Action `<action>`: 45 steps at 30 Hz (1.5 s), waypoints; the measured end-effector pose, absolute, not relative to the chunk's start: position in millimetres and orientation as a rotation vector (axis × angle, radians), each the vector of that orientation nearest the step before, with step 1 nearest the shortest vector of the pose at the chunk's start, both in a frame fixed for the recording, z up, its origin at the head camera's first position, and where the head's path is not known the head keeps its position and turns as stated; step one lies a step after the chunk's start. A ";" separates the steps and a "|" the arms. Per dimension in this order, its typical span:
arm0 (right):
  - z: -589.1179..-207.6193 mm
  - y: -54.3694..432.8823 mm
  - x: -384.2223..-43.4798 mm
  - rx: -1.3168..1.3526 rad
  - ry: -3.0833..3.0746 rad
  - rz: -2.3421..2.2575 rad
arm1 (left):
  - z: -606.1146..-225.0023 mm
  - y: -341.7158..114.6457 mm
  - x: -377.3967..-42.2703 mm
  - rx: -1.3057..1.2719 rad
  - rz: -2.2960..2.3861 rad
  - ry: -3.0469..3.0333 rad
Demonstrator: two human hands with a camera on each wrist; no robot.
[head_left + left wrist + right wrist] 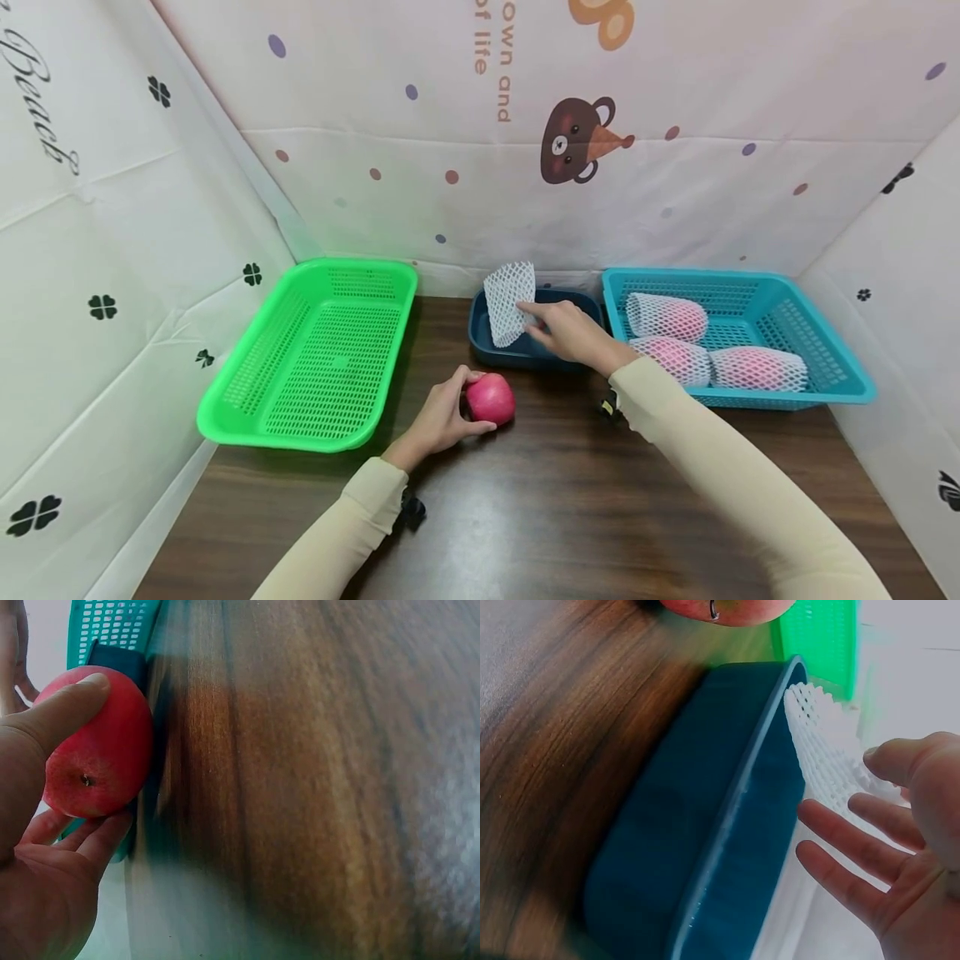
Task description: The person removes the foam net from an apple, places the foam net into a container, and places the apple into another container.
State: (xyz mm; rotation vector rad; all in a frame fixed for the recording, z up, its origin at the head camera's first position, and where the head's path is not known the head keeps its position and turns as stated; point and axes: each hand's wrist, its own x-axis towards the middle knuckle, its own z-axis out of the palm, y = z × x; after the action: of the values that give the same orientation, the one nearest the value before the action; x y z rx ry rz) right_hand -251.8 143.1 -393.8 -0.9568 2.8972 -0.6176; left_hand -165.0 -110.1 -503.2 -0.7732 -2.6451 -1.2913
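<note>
My left hand (442, 418) holds a red apple (492, 400) between thumb and fingers, in front of the dark blue bin. In the left wrist view the thumb lies across the apple (116, 746), with the other fingers under it. My right hand (567, 332) pinches a white foam net sleeve (508, 304) at its side. The sleeve stands tilted over the left part of the dark blue bin (517, 360). In the right wrist view the sleeve (825, 750) leans past the bin's rim, and the other fingers are spread; the pinch itself is partly hidden.
A green basket (341, 362) stands at the left with nothing in it. At the right, a blue basket (832, 375) holds three pink-red fruits in foam nets (759, 369). Fabric walls (360, 208) enclose the brown table (570, 500) at the back and sides.
</note>
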 end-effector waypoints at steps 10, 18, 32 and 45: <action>-406.7 141.2 -259.2 -0.931 2.846 -0.606 | -504.0 -109.8 -166.5 -0.780 -1.276 -2.655; -414.8 136.1 -263.7 -0.899 2.785 -0.602 | -503.1 -110.5 -165.5 -0.784 -1.281 -2.664; -423.9 131.4 -271.2 -0.897 2.656 -0.607 | -503.5 -110.8 -166.9 -0.777 -1.264 -2.672; -430.3 131.0 -276.7 -0.754 2.647 -0.524 | -503.6 -111.1 -167.5 -0.783 -1.274 -2.669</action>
State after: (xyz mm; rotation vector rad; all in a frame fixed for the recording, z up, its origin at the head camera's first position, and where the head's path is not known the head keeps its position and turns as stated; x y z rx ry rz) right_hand -276.7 131.0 -430.3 -0.7543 2.6474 -0.5241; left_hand -167.5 -111.1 -503.6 -0.7831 -2.6695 -1.2736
